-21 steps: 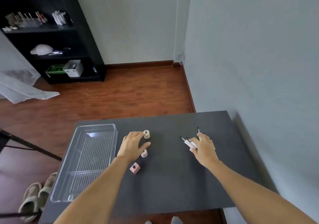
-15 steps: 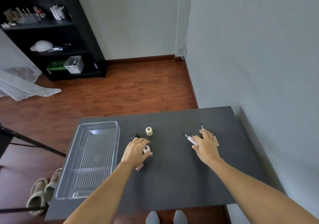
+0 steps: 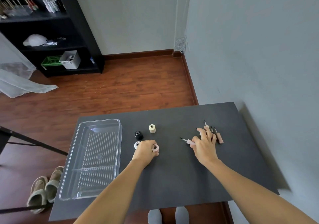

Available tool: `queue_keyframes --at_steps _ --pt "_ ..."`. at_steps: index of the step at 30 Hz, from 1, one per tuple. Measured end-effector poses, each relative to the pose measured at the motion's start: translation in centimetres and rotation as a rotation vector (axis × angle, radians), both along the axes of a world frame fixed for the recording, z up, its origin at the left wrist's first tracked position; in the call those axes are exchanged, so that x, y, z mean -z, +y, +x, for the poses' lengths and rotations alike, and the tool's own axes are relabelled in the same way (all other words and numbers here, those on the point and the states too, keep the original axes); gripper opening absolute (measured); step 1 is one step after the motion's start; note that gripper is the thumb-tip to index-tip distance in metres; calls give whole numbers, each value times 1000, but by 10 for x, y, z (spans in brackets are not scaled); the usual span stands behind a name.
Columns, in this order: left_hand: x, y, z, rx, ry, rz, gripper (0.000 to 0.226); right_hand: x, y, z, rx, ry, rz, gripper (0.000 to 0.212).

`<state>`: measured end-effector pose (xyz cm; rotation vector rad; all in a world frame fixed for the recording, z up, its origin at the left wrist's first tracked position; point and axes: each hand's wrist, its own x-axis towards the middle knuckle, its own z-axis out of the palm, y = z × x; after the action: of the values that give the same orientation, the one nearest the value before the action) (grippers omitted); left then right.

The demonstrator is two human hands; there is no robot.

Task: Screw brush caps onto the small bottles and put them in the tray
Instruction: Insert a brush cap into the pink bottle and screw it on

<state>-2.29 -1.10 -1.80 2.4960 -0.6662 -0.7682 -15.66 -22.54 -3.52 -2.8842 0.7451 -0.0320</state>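
Observation:
My left hand (image 3: 144, 152) is closed around a small pink bottle (image 3: 155, 148) on the dark table (image 3: 172, 180); the bottle's open neck shows by my thumb. A white bottle (image 3: 136, 144) peeks out at the hand's left edge. A black bottle (image 3: 138, 135) and a cream bottle (image 3: 152, 128) stand just beyond. My right hand (image 3: 204, 143) pinches a pink brush cap (image 3: 188, 141) with its brush pointing left. Several more brush caps (image 3: 217, 135) lie under and beside its fingers. A clear plastic tray (image 3: 86, 177) sits at the left.
The table's right side runs close to the grey wall. A black shelf unit (image 3: 81, 34) stands across the wooden floor. Slippers (image 3: 44, 191) lie on the floor left of the table. My socked feet (image 3: 165, 215) show under the near edge.
My left hand has drawn back from the cream bottle and closed on the pink bottle. My right hand has picked one brush cap out of the pile.

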Motion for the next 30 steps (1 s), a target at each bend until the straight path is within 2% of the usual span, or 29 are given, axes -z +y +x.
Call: queue_keyframes --at_steps 2,7,12,15,17,20,23,30 --pt "-3 0 -2 -45 61 -93 13 -4 4 0 7 -73 76 13" --pt "-26 -8 -6 -223 110 -326 21 -38 10 2 113 -260 581 11" --pt "-67 -13 -5 -299 128 -549 17 -101 14 9 183 -497 727 13" --pt "-96 -15 -6 -325 96 -667 18 -144 13 19 256 -653 1042 13" --pt "-115 -17 -8 -338 81 -727 20 -173 14 26 248 -742 1182 16" --pt "-140 -20 -14 -358 50 -794 17 -212 21 37 112 -857 1200 19" --pt "-158 -24 -21 -358 21 -832 18 -238 27 47 5 -922 1139 10" --pt "-181 -28 -29 -359 -30 -861 17 -262 36 57 -140 -892 838 13"
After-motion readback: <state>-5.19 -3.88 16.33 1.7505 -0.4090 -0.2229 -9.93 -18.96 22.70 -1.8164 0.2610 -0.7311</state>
